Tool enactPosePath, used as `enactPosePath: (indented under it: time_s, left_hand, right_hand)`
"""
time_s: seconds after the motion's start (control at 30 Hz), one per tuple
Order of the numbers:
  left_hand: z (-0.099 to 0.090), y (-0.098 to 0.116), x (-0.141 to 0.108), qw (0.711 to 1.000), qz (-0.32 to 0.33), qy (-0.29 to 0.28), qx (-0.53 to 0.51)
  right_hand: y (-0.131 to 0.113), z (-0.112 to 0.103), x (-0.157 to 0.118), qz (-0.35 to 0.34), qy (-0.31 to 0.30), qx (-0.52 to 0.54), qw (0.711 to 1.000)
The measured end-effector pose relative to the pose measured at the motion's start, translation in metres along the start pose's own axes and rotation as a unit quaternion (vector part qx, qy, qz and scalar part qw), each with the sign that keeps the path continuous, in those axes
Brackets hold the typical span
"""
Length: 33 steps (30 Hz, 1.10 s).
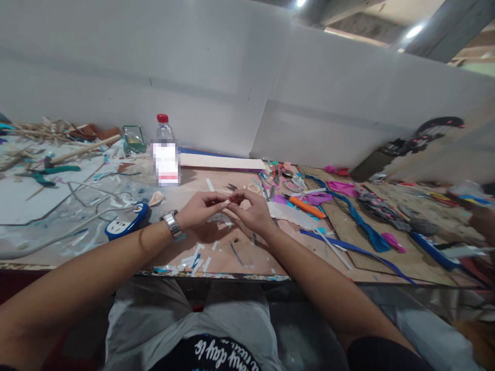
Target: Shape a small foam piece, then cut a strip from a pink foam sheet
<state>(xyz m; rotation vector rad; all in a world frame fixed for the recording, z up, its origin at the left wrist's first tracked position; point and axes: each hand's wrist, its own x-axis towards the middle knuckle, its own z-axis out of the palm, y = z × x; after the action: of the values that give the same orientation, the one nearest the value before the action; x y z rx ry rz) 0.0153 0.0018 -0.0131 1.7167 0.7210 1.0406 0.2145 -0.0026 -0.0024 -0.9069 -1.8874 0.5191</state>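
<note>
Both of my hands meet above the middle of the worktable (216, 252). My left hand (201, 207), below a silver wristwatch (171, 224), pinches thumb against fingers. Facing it, my right hand (251, 211) is pinched too, its fingertips touching those of the left. Whatever lies between the fingertips is too small to make out. Just behind the hands are the dark tips of a tool (232, 186) and a pale ring (254, 188). White paper strips (199, 262) lie scattered in front of them.
To the left are a blue-and-white power strip (128, 220), its cable, green-handled pliers (44, 178) and a red-capped bottle (164, 131). On the right lie an orange cutter (307, 207), blue ribbon (356, 247), a board (344, 226) and another power strip (435, 251). At far right a person's arm shows, blurred.
</note>
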Motion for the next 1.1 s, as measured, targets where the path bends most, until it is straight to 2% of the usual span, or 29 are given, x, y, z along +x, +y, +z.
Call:
enactPosePath:
  time_s: [0.4, 0.73, 0.93, 1.1]
  left_hand:
    - [-0.001, -0.005, 0.002, 1.0, 0.006, 0.018, -0.015]
    - [-0.001, 0.008, 0.0, 1.0, 0.006, 0.009, -0.001]
    - [0.0, 0.005, 0.0, 0.998, -0.022, 0.055, -0.023]
    - [-0.003, 0.001, 0.0, 0.999, -0.022, 0.038, -0.003]
  right_hand:
    - [0.001, -0.001, 0.0, -0.018, 0.004, -0.039, 0.999]
    - [0.0, -0.001, 0.0, -0.029, 0.001, -0.038, 0.999]
    - [0.001, -0.001, 0.0, -0.026, 0.006, -0.034, 0.999]
    - [0.0, -0.001, 0.0, -0.032, -0.006, -0.041, 0.999]
